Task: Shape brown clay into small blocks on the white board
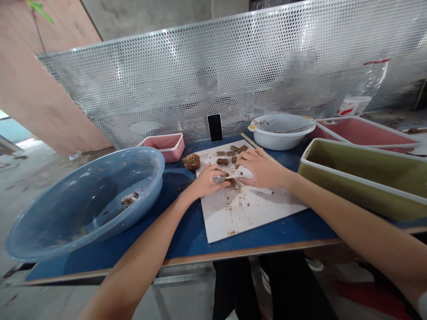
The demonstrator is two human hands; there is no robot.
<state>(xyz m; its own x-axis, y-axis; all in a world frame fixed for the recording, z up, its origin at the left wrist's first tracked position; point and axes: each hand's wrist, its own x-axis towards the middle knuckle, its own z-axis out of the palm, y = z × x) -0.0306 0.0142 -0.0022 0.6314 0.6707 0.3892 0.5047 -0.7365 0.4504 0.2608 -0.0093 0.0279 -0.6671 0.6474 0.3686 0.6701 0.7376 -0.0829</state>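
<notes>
A white board (247, 211) lies on the blue table, with brown crumbs scattered over it. Over its middle, my left hand (211, 178) has its fingers curled round a small greyish object (219, 179) that I cannot make out. Just right of it, my right hand (255, 168) is spread with its fingertips down near the board. Between the two hands is a brown piece (232, 182). Several short brown pieces (222, 161) lie beyond the hands on the board. At the board's left edge sits a rough brown clump (191, 162).
A large blue basin (80, 178) stands left, a pink tub (171, 149) behind it. A phone (215, 127) leans on the perforated metal screen (143, 89). To the right are a white basin (280, 140), a green trough (356, 178), a pink trough (367, 129) and a plastic bottle (362, 93).
</notes>
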